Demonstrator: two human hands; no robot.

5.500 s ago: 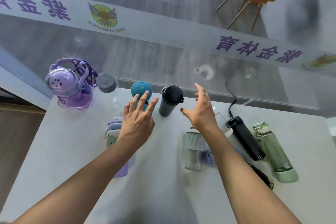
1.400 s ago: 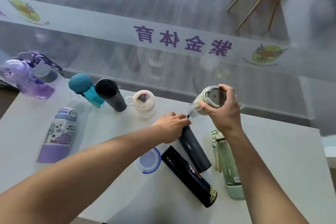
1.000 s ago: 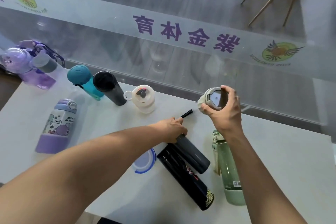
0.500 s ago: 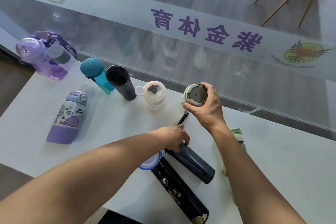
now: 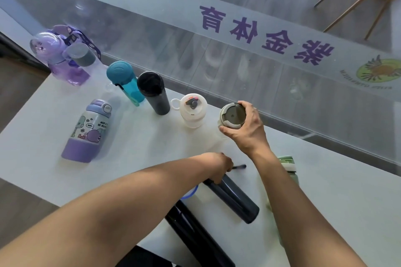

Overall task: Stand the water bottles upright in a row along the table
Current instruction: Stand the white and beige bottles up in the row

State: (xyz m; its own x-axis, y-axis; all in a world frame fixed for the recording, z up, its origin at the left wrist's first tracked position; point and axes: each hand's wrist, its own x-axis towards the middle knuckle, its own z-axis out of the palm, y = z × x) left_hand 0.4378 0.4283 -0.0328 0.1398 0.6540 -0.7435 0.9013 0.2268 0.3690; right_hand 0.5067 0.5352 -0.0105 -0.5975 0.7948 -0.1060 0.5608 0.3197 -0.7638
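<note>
Head view: right hand point(image 5: 247, 130) wraps the grey-lidded bottle point(image 5: 232, 115), setting it beside the white bottle point(image 5: 192, 110) in the row. Left hand point(image 5: 219, 166) clasps the dark flask point(image 5: 234, 199) lying on the counter point(image 5: 347, 201). Releasing crooked could topple neighbours.

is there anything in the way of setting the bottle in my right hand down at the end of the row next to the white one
Nothing visible is. The right hand holds the grey-lidded bottle just right of the white bottle, and the table beneath and beyond it looks bare. The lying bottles sit nearer you, out of that spot.
</note>
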